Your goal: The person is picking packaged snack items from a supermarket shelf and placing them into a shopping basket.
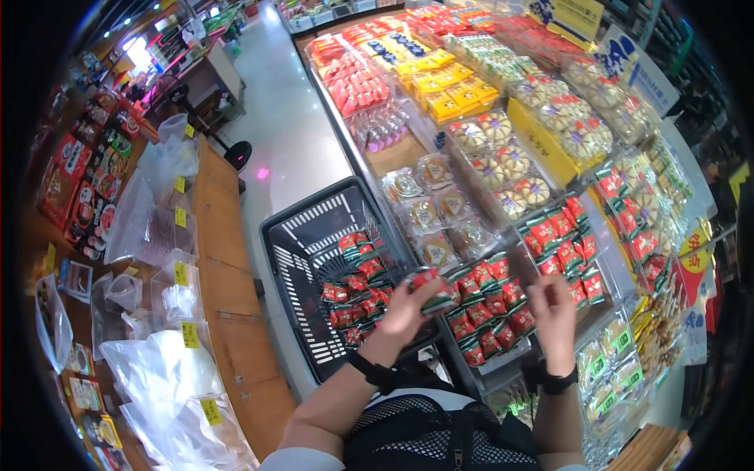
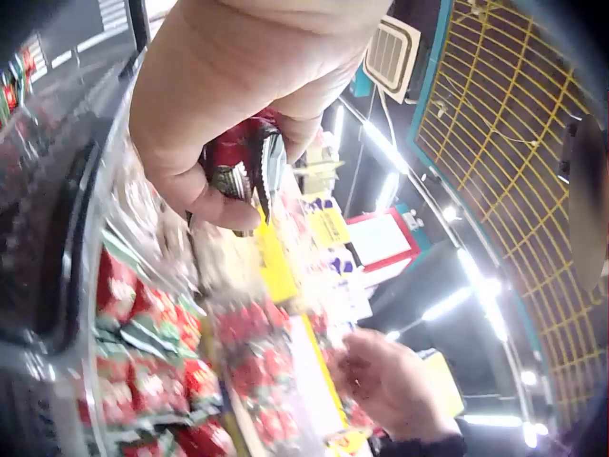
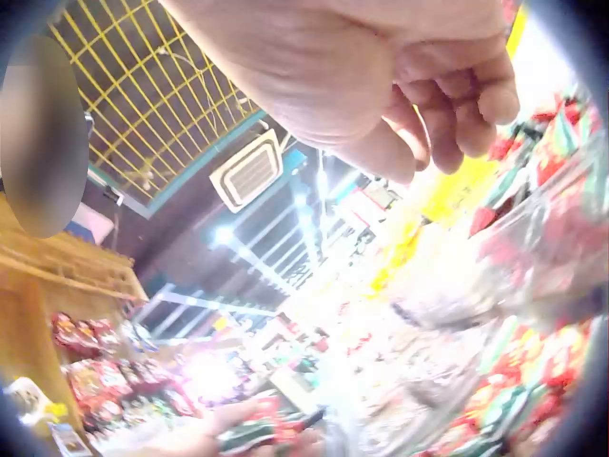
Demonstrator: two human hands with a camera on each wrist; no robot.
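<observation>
My left hand (image 1: 402,315) grips small red-and-green snack packets (image 1: 433,292) between the basket and the display bins. In the left wrist view, the fingers curl round the packets' crimped ends (image 2: 249,176); the palm side is partly hidden. My right hand (image 1: 554,312) holds nothing, its fingers loosely bent (image 3: 457,114), over the edge between two bins of the same packets. Below and between the hands lies a bin of red-and-green packets (image 1: 488,304). To the left, a dark plastic shopping basket (image 1: 276,235) contains more such packets (image 1: 357,302).
Clear-wrapped round cakes (image 1: 428,204) and yellow packs (image 1: 455,86) fill bins farther up the display. Clear packs with green labels (image 1: 613,365) lie at the lower right. A wooden shelf unit (image 1: 228,290) with plastic bags runs along the left, beside a pale floor aisle (image 1: 290,118).
</observation>
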